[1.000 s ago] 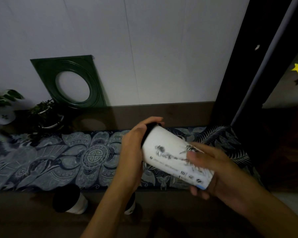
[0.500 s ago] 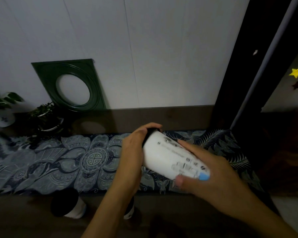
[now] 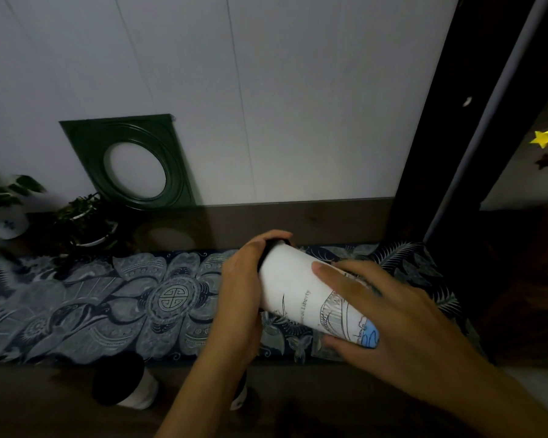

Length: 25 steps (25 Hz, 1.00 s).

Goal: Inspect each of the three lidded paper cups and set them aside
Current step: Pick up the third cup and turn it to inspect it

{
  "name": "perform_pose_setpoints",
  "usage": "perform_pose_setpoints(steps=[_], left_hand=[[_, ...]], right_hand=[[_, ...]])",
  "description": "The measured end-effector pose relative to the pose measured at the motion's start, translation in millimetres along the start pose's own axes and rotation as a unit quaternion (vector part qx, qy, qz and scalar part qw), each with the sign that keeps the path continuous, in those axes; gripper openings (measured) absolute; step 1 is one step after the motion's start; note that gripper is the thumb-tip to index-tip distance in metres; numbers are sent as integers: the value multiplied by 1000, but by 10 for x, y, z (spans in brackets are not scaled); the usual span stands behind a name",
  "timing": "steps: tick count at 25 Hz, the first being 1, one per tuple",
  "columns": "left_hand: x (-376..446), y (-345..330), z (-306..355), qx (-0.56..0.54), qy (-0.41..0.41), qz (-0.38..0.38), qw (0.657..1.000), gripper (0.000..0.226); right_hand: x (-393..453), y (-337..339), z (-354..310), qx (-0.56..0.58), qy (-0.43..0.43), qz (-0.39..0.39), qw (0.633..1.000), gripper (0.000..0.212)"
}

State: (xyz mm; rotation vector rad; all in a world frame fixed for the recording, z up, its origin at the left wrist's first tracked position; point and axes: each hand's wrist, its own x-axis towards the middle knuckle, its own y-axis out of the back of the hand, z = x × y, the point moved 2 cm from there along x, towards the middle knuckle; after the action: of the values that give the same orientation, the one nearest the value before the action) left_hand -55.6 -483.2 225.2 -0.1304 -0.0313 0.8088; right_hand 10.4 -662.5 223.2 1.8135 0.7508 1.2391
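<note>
Cup [image 3: 301, 289] w/ black lid: white paper, tapered, line-art print w/ a blue patch near its base. We hold it on its side above the patterned runner [image 3: 114, 298]. Our left hand [image 3: 241, 298] curls round the lid end; our right hand [image 3: 389, 314] wraps the base, fingers slightly spread over the paper, thumb under. Two more lidded cups [image 3: 124, 387] stand near us on the brown table [image 3: 29, 403], one partly hidden by our left forearm. Far left: green square frame [image 3: 127, 159] w/ round hole leans on the wall, plus potted plants [image 3: 83, 222].
</note>
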Motion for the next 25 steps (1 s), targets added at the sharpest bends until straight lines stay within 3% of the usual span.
perform_pose_setpoints(steps=[1,2,3,4,5,6,7,8,10,11,12,13,15,16,17,19,20,21,22,23,24,25], left_hand=[[2,-4,15,4,-10,-7,1000,40],[8,-6,29,9,-23,-15,1000,39],[6,-8,41,14,-36,-23,999,40],[3,-13,51,16,-46,-27,998,42],[-4,-17,56,13,-53,-27,998,44],[-7,-21,59,6,-55,-23,998,44],[-8,-21,57,-3,-51,-17,999,42],[-9,-24,62,-10,-42,-11,999,39],[-5,-29,74,-14,-17,0,1000,38],[2,-32,74,-15,-7,4,1000,40],[7,-35,76,-17,0,4,1000,40],[9,-39,78,-18,2,1,1000,40],[5,-41,78,-12,-14,-13,1000,39],[1,-36,80,-6,-28,-22,999,38],[-4,-26,80,1,-43,-31,999,39],[-24,-13,86,16,-71,-50,996,43],[-37,-11,92,16,-82,-57,995,44],[-51,-9,99,11,-89,-59,994,44],[-61,-6,105,1,-88,-57,994,43],[-68,-1,111,-13,-78,-52,996,41],[-73,0,119,-27,-58,-46,997,39],[-78,2,122,-37,-34,-39,998,39]], right_hand=[[33,39,-26,126,-83,-22,988,78],[48,66,-50,313,-192,-44,929,71],[46,73,-63,497,-288,-53,817,61],[32,65,-68,600,-349,-55,717,51],[39,35,-80,644,-368,-60,668,46],[35,19,-76,646,-370,-68,664,46],[45,51,-70,628,-357,-67,688,51],[66,112,-72,580,-326,-64,744,56],[94,206,-75,314,-183,-97,927,75],[98,197,-49,130,-89,-92,983,81],[86,167,-28,4,-9,-53,999,83],[62,133,-7,-51,36,-26,998,84],[5,68,-8,-26,22,-6,999,83],[3,62,-22,65,-43,-10,997,82],[18,77,-54,209,-134,-17,969,80],[-8,81,-115,519,-273,-49,809,63],[-4,93,-128,591,-316,-47,741,50],[1,98,-140,615,-336,-45,712,43],[9,124,-146,621,-330,-44,709,44],[25,172,-154,608,-308,-36,731,51],[42,219,-168,549,-270,-40,790,62],[66,257,-166,413,-199,-38,888,71]])
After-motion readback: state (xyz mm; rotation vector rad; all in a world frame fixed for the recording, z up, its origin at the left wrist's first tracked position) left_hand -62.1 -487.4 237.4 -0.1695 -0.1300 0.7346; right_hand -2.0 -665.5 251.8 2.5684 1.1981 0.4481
